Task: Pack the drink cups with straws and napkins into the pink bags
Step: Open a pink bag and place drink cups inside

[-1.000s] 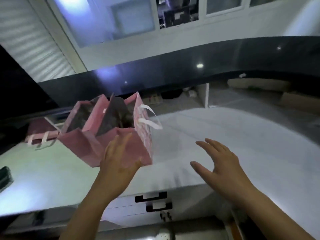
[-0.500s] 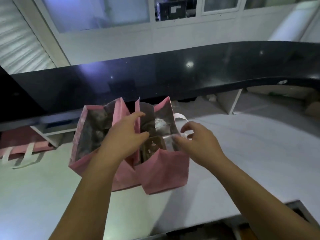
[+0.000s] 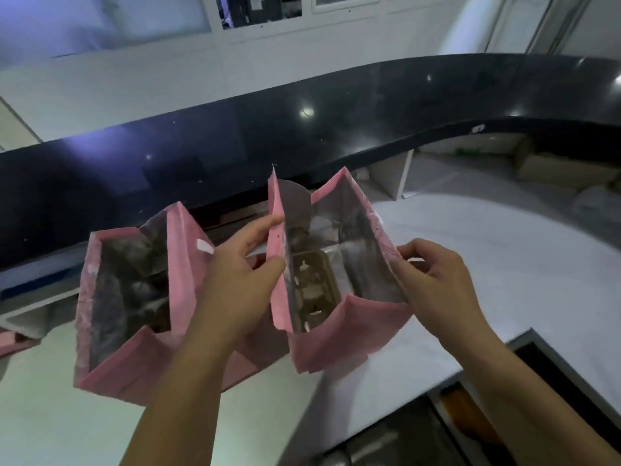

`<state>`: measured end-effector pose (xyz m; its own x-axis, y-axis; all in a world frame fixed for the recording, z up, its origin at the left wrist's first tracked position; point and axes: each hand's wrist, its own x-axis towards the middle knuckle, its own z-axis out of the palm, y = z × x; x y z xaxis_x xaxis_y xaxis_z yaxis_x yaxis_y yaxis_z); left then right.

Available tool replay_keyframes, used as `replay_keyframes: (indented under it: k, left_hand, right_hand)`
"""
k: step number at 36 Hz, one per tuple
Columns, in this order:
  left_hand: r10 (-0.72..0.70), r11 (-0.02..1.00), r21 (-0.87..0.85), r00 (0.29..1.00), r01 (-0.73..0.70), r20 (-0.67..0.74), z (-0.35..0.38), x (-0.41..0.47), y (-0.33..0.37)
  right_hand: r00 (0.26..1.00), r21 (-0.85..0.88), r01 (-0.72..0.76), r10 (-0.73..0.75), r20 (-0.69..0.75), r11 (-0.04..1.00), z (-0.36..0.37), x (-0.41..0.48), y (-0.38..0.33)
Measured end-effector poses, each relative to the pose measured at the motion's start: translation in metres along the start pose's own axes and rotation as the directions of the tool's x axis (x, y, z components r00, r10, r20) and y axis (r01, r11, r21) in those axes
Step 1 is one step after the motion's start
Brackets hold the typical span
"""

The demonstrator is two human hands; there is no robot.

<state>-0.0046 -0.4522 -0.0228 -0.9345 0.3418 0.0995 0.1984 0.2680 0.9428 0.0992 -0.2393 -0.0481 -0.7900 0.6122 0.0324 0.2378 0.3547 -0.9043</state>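
Two pink bags stand side by side on the white counter (image 3: 504, 270). The right pink bag (image 3: 349, 338) is spread wide, and a brown cardboard cup carrier (image 3: 311, 290) lies at its bottom. My left hand (image 3: 240, 274) pinches its left rim between thumb and fingers. My right hand (image 3: 437, 280) pinches its right rim. The left pink bag (image 3: 131, 368) stands open beside my left wrist, with dark shapes inside that I cannot make out. No cups, straws or napkins are plainly visible.
A raised black countertop (image 3: 302, 136) curves along the back. Another pink bag (image 3: 10, 343) lies flat at the far left edge. The counter's front edge drops off at the lower right, above a dark opening (image 3: 554, 381).
The view moved in closer over the bags. Both hands went from hovering in front of the bags to pinching the right bag's rims and pulling them apart; the bags now stand separated.
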Motion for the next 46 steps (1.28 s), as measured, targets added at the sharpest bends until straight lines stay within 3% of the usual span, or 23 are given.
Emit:
replay_keyframes:
  k: [9,20,27,34,46]
  left_hand:
    - [0.123,0.967,-0.244,0.969,-0.069,0.214,0.118,-0.005,0.042]
    - [0.201,0.966,-0.251,0.806,-0.067,0.557,0.322,-0.059,0.118]
    - [0.246,0.967,-0.223,0.656,-0.121,0.713,0.437,-0.120,0.157]
    - [0.228,0.973,-0.213,0.565,-0.093,0.793,0.521,-0.172,0.187]
    - [0.256,0.966,-0.224,0.387,-0.125,0.886,0.608,-0.228,0.213]
  right_hand:
    - [0.936,0.143,-0.051,0.097,-0.337,0.988,-0.115,-0.058,0.047]
    - [0.754,0.120,-0.161,0.200,-0.626,0.980,-0.287,-0.142,0.130]
    - [0.634,0.210,-0.133,0.246,-0.733,0.969,-0.382,-0.194,0.192]
    - [0.565,0.248,-0.096,0.257,-0.784,0.964,-0.451,-0.236,0.232]
    - [0.429,0.311,-0.101,0.323,-0.843,0.945,-0.500,-0.287,0.259]
